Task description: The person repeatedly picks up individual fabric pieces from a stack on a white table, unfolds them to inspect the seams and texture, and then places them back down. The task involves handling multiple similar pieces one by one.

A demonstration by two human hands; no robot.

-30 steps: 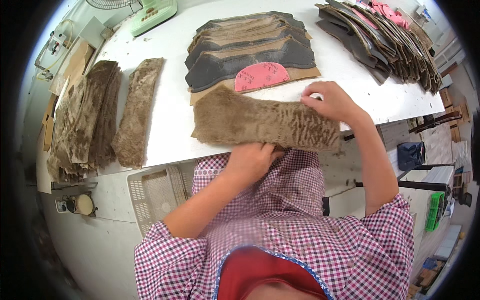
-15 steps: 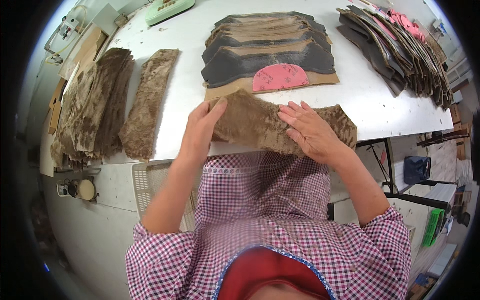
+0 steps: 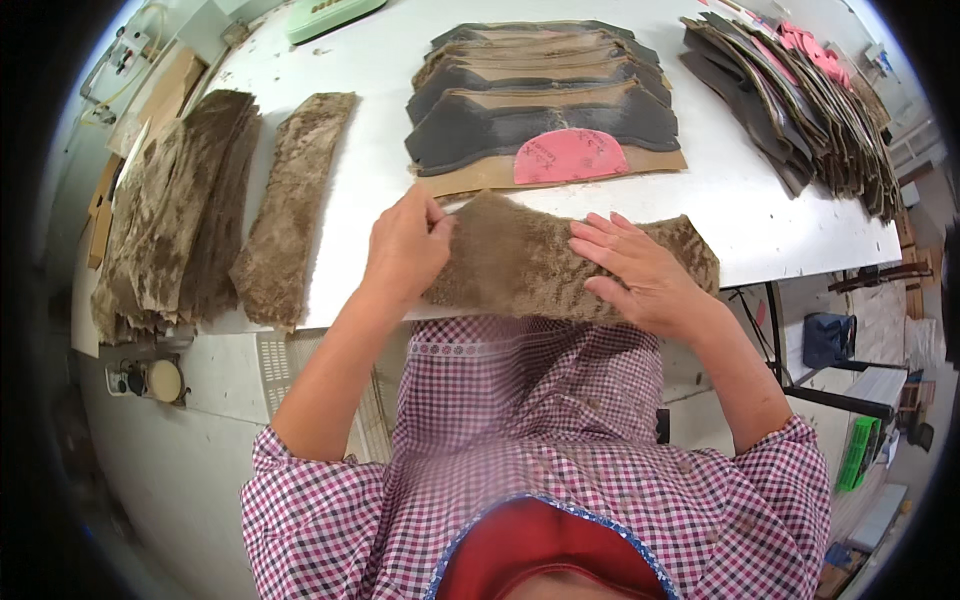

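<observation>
A brown fur-like fabric piece (image 3: 515, 262) with angled ends lies pile side up along the table's near edge. At its left end, my left hand (image 3: 408, 248) has thumb and fingers drawn together in a pinch; whatever is between them is hidden. My right hand (image 3: 645, 272) rests flat on the right part of the piece, fingers stretched out. Just beyond is an overlapping row of dark grey-backed pieces (image 3: 540, 125), with a pink half-round patch (image 3: 570, 157) on the nearest one.
On the left of the white table (image 3: 370, 130) stand a stack of brown fur pieces (image 3: 175, 215) and a single fur piece (image 3: 293, 205). Dark pieces are piled (image 3: 800, 120) at the far right. A pale green device (image 3: 330, 15) sits at the back.
My left hand has turned and its fingers have curled into a pinch at the left end. My right hand stays spread on the fabric piece, which now lies flatter.
</observation>
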